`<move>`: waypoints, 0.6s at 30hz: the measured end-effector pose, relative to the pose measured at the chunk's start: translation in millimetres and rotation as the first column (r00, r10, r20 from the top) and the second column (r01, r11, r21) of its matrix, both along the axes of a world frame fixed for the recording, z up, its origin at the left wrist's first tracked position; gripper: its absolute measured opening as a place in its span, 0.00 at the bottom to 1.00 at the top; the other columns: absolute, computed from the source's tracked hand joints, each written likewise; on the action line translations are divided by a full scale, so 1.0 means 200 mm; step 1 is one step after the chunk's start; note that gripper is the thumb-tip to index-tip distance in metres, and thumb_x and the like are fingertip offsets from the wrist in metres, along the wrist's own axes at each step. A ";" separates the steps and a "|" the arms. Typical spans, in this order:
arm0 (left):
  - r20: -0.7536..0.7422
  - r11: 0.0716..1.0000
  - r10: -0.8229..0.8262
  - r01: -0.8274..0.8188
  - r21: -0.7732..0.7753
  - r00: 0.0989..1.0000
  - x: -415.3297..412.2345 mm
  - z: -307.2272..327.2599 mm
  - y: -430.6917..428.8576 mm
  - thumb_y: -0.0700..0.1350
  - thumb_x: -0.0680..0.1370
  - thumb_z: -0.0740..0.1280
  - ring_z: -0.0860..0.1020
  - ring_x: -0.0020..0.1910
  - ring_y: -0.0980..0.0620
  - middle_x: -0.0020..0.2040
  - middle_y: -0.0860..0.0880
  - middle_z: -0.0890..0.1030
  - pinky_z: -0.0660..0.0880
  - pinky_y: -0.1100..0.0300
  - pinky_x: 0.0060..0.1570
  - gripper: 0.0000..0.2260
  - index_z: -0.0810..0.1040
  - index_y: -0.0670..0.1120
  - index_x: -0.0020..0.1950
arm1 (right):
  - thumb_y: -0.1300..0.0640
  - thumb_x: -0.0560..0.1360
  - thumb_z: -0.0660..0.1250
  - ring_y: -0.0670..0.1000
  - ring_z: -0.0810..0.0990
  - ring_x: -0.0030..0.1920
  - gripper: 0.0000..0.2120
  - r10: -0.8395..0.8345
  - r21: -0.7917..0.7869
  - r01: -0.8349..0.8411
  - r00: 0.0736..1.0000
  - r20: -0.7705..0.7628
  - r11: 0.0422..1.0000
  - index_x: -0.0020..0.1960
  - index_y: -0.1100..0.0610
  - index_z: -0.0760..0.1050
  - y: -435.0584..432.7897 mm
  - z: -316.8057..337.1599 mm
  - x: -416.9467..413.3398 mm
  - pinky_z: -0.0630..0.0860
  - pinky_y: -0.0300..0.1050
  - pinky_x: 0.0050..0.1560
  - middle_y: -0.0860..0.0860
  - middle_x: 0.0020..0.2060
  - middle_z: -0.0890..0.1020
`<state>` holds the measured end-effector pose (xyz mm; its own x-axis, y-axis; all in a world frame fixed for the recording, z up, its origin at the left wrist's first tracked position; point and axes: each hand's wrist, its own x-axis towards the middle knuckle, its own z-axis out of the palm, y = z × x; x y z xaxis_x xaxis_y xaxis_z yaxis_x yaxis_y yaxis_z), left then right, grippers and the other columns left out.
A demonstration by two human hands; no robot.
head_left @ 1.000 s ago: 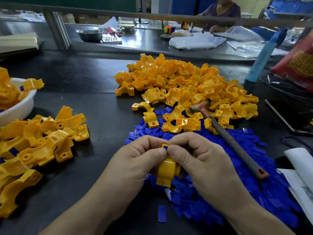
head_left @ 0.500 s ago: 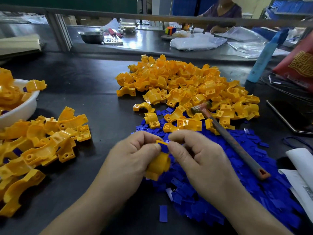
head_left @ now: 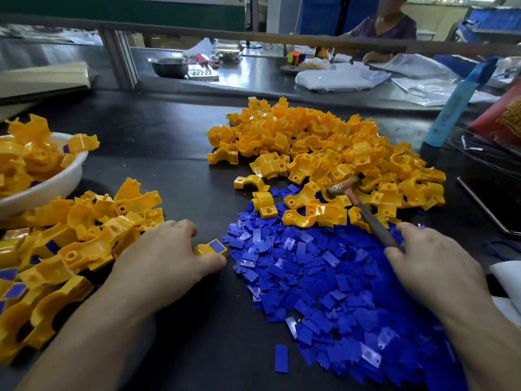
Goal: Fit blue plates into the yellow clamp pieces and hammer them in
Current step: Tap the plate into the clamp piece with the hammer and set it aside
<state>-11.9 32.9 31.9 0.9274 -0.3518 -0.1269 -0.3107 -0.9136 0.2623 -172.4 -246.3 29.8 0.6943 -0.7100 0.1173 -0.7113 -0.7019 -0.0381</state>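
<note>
Nearest, at six o'clock, a stray plate [head_left: 281, 358] lay just off the heap of blue plates [head_left: 324, 283], which spread from five round to three o'clock, in easy reach of either hand; at nine o'clock of that heap the left hand [head_left: 166, 261] grasped a clamp [head_left: 203, 249] between thumb and fingers and pinned it to the table [head_left: 214, 342], its fitted plate [head_left: 216, 246] facing up, probably to steady it for a blow; at three o'clock the right hand [head_left: 431, 269] had thumb and forefinger curled round the handle of the hammer [head_left: 366, 216], whose head pointed to twelve o'clock and rested on the heap of bare clamps [head_left: 324, 142]; the blow looked not yet struck; farther off, at nine to ten o'clock, a pile of fitted clamps [head_left: 84, 235] and a white bowl [head_left: 50, 187] seemed to keep done work apart from raw stock; beyond, at one o'clock, a person [head_left: 386, 24] sat at another bench.
</note>
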 end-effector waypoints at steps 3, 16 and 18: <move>0.046 0.994 -0.038 0.033 0.106 0.998 -0.02 0.01 -0.01 0.65 0.71 0.69 0.75 0.52 0.55 0.53 0.56 0.75 0.79 0.55 0.50 0.25 0.73 0.55 0.63 | 0.49 0.76 0.60 0.51 0.74 0.39 0.12 0.010 0.127 -0.005 0.999 -0.037 0.992 0.58 0.51 0.73 0.00 0.00 0.02 0.70 0.46 0.34 0.49 0.40 0.74; 0.169 0.990 -0.087 0.066 0.123 0.982 -0.01 -0.04 -0.04 0.62 0.78 0.62 0.74 0.53 0.53 0.54 0.52 0.76 0.71 0.60 0.38 0.18 0.77 0.56 0.63 | 0.51 0.76 0.62 0.52 0.82 0.29 0.13 0.161 0.627 -0.553 0.806 0.569 0.549 0.50 0.32 0.67 0.35 0.19 0.00 0.79 0.46 0.29 0.52 0.34 0.83; 0.176 0.991 -0.086 0.066 0.116 0.981 -0.01 -0.04 -0.05 0.62 0.78 0.62 0.74 0.52 0.53 0.54 0.52 0.76 0.68 0.60 0.36 0.17 0.77 0.55 0.62 | 0.49 0.76 0.60 0.50 0.80 0.27 0.15 0.324 0.598 -0.592 0.802 0.501 0.541 0.51 0.26 0.63 0.41 0.19 -0.02 0.78 0.42 0.26 0.47 0.34 0.82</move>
<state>-13.0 23.8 22.9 0.9094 -0.4159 -0.0013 -0.4138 -0.9053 0.0957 -175.8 -165.1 68.6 0.9683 -0.2497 -0.0028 -0.1521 -0.5808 -0.7997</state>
